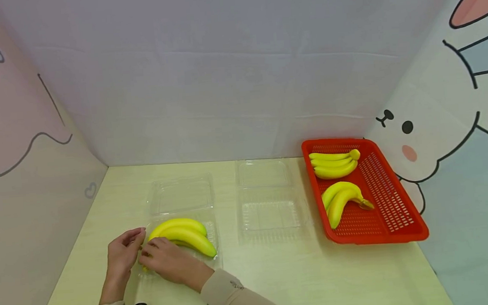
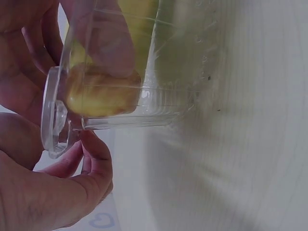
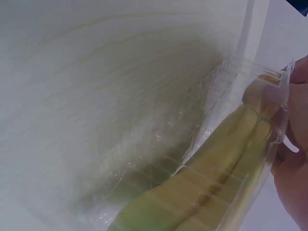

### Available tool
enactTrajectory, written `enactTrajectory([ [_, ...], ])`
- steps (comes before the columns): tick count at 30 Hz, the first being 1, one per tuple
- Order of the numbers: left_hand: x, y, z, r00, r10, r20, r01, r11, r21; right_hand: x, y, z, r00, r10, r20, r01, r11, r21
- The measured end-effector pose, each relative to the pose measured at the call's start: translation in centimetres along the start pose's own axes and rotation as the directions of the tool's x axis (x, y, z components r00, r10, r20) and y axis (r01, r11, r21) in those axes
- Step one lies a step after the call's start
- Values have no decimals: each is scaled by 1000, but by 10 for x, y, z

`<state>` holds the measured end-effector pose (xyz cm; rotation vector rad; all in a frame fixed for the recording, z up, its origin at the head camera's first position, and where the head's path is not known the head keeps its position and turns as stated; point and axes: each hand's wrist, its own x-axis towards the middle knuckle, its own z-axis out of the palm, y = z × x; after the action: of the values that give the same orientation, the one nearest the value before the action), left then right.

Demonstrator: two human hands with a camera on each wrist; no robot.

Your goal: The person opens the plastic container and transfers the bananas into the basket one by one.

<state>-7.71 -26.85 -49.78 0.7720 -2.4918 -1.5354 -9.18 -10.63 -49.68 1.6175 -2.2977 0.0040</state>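
A bunch of yellow bananas point(image 1: 190, 239) lies in the base of a clear plastic clamshell container point(image 1: 212, 221) whose lid point(image 1: 181, 194) is folded back. My right hand point(image 1: 171, 261) reaches over the container's near-left corner, its fingers bent over the stem end of the bunch. Through the clear wall, the left wrist view shows a fingertip against the brown-yellow stem point(image 2: 103, 96). At the same corner my left hand point(image 1: 121, 255) pinches the container's rim between thumb and fingers. The right wrist view shows the bananas point(image 3: 192, 192) through the plastic, with part of a hand point(image 3: 293, 120) beside the rim.
To the right, a second clear clamshell container point(image 1: 269, 217) lies unfolded with nothing in it. A red plastic basket point(image 1: 396, 234) farther right holds two banana bunches, one at the back point(image 1: 334, 165) and one in front point(image 1: 341, 200). Printed cloth walls border the wooden-looking table point(image 1: 278, 273).
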Motion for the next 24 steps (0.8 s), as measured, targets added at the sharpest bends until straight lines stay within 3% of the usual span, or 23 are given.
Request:
enactTrajectory([
  [24,1,0,-1,1000,17,9,-17,1000,0,2,-1,-2,1000,0,-28,-2,997,-73],
])
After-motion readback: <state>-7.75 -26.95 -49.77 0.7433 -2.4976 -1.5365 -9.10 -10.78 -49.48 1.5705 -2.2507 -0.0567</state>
